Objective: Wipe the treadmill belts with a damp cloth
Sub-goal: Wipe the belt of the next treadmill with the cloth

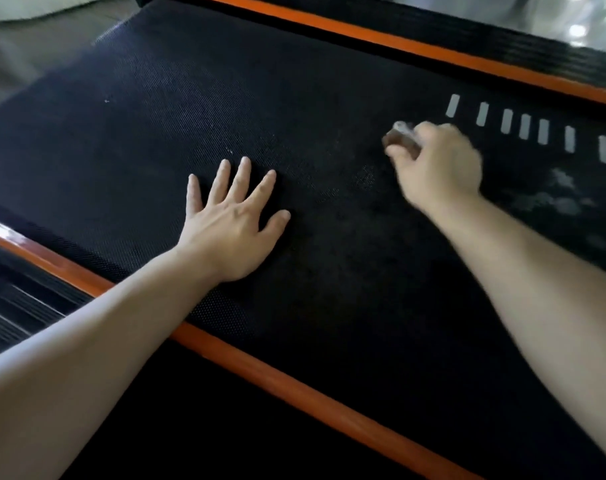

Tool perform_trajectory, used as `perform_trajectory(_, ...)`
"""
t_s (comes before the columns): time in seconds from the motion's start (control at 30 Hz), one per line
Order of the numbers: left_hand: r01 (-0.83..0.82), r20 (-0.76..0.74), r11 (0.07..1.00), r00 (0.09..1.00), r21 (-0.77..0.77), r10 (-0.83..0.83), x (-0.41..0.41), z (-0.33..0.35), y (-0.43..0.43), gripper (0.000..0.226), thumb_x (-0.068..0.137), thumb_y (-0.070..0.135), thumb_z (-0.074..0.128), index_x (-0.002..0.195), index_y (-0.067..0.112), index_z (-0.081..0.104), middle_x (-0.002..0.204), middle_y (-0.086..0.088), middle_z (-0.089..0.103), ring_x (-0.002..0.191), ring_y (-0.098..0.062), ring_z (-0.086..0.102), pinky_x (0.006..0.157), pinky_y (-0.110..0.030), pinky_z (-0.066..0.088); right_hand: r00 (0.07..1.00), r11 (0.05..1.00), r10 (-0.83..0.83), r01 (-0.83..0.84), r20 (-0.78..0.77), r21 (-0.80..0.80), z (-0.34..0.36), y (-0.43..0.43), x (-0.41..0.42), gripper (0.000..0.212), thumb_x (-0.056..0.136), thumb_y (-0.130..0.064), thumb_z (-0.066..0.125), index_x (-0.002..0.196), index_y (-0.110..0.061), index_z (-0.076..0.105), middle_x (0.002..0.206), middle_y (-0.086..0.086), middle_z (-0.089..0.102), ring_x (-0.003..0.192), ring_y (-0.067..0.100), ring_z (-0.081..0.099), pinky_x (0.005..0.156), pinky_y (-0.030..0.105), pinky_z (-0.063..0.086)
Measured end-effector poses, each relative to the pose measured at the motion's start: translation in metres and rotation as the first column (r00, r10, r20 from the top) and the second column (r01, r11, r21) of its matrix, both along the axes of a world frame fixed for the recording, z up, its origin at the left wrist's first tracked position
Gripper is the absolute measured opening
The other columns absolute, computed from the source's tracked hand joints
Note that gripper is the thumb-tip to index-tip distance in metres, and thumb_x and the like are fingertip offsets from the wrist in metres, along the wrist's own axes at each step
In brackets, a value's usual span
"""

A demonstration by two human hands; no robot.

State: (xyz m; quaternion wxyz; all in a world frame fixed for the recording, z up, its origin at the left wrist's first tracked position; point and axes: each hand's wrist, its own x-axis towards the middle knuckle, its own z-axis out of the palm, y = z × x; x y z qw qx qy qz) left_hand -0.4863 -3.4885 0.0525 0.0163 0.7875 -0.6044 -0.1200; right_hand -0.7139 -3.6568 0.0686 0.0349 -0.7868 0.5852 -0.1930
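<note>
Left hand (232,223) lies flat, fingers (241,178) spread, on the belt (156,98). Right hand (436,168), at two o'clock, grips the bunched cloth (400,136) against it. Smudges (554,199) at three o'clock look unwiped: probably midway.

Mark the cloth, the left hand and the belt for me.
cloth (400,136), head view, the blurred bunched part that shows.
left hand (230,225), head view, back of the hand.
belt (197,98), head view, bare textured surface.

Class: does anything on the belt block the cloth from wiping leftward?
Only the left hand, flat on the belt, left of the cloth that the right hand grips; nothing else visible.
</note>
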Motion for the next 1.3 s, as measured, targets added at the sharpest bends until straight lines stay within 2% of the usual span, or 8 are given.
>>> perform_trajectory(0.2, 0.010, 0.010, 1.000, 1.000, 0.009, -0.010, 0.000, -0.003, 0.000, 0.076, 0.097, 0.069, 0.014, 0.164, 0.039, 0.000, 0.173, 0.000, -0.013, 0.158, -0.023, -0.019, 0.124, -0.058, -0.014, 0.901, 0.899, 0.430, -0.433, 0.052, 0.072, -0.004, 0.111, 0.003, 0.034, 0.089, -0.060, 0.055, 0.078, -0.029, 0.049, 0.079, -0.008, 0.048, 0.074, 0.018, 0.053, 0.072, 0.038, 0.043)
perform_trajectory(0.4, 0.015, 0.018, 1.000, 1.000, 0.002, -0.015, 0.000, -0.005, 0.000, 0.073, 0.099, 0.067, 0.014, 0.165, 0.037, -0.001, 0.173, -0.002, -0.013, 0.158, -0.023, -0.020, 0.123, -0.058, -0.016, 1.000, 1.000, 0.010, -0.010, 0.023, -0.016, -0.006, 0.036, 0.014, 0.035, 0.093, -0.055, 0.059, 0.103, -0.022, 0.063, 0.101, 0.003, 0.062, 0.095, 0.029, 0.062, 0.085, 0.046, 0.049)
perform_trajectory(0.6, 0.028, 0.046, 0.999, 0.999, -0.031, -0.026, -0.004, -0.005, 0.000, 0.072, 0.102, 0.062, 0.016, 0.165, 0.032, 0.002, 0.173, -0.007, -0.011, 0.158, -0.026, -0.017, 0.124, -0.058, -0.013, 0.926, 0.925, 0.377, -0.378, -0.020, -0.036, -0.006, 0.077, 0.023, 0.033, 0.091, -0.056, 0.061, 0.089, -0.023, 0.062, 0.088, -0.001, 0.059, 0.083, 0.024, 0.059, 0.076, 0.040, 0.043)
perform_trajectory(0.8, 0.022, 0.025, 0.999, 0.999, -0.038, -0.021, -0.003, -0.006, -0.001, 0.073, 0.101, 0.061, 0.017, 0.166, 0.030, 0.004, 0.174, -0.005, -0.010, 0.158, -0.024, -0.018, 0.125, -0.056, -0.014, 0.999, 1.000, -0.007, 0.006, -0.036, -0.023, -0.003, 0.003, 0.061, 0.038, 0.096, -0.054, 0.056, 0.115, -0.022, 0.063, 0.112, 0.007, 0.062, 0.105, 0.032, 0.060, 0.088, 0.044, 0.042)
perform_trajectory(0.87, 0.010, 0.009, 0.999, 1.000, -0.038, -0.010, -0.002, -0.005, -0.001, 0.075, 0.101, 0.059, 0.020, 0.166, 0.024, 0.005, 0.174, -0.003, -0.009, 0.158, -0.022, -0.017, 0.125, -0.055, -0.014, 0.986, 0.987, 0.163, -0.163, -0.032, -0.013, -0.003, 0.031, 0.072, 0.037, 0.094, -0.054, 0.058, 0.109, -0.021, 0.064, 0.108, 0.007, 0.061, 0.101, 0.032, 0.060, 0.085, 0.044, 0.044)
perform_trajectory(1.0, 0.003, -0.001, 0.999, 1.000, -0.037, -0.003, -0.002, -0.005, -0.002, 0.080, 0.099, 0.060, 0.018, 0.165, 0.016, 0.005, 0.174, -0.002, -0.010, 0.158, -0.020, -0.017, 0.125, -0.053, -0.015, 0.831, 0.831, 0.555, -0.554, -0.017, 0.051, -0.003, 0.065, 0.060, 0.034, 0.089, -0.055, 0.062, 0.091, -0.022, 0.063, 0.085, -0.003, 0.051, 0.086, 0.029, 0.061, 0.073, 0.036, 0.037)
perform_trajectory(1.2, 0.021, -0.004, 0.999, 1.000, -0.046, -0.021, -0.001, -0.006, -0.001, 0.082, 0.098, 0.063, 0.014, 0.165, 0.016, 0.003, 0.173, -0.003, -0.012, 0.158, -0.022, -0.020, 0.124, -0.054, -0.017, 0.999, 0.999, 0.044, -0.045, -0.027, -0.017, 0.000, -0.042, 0.075, 0.037, 0.093, -0.055, 0.059, 0.107, -0.022, 0.064, 0.108, 0.009, 0.064, 0.102, 0.034, 0.063, 0.087, 0.046, 0.049)
perform_trajectory(1.3, 0.017, 0.018, 0.998, 1.000, -0.056, -0.016, -0.003, -0.006, -0.002, 0.086, 0.094, 0.065, 0.010, 0.165, 0.017, 0.004, 0.174, -0.004, -0.009, 0.158, -0.023, -0.017, 0.125, -0.056, -0.014, 0.969, 0.969, 0.248, -0.248, -0.005, -0.002, -0.002, -0.003, 0.081, 0.034, 0.091, -0.055, 0.061, 0.101, -0.022, 0.065, 0.098, 0.003, 0.059, 0.093, 0.030, 0.061, 0.081, 0.043, 0.046)
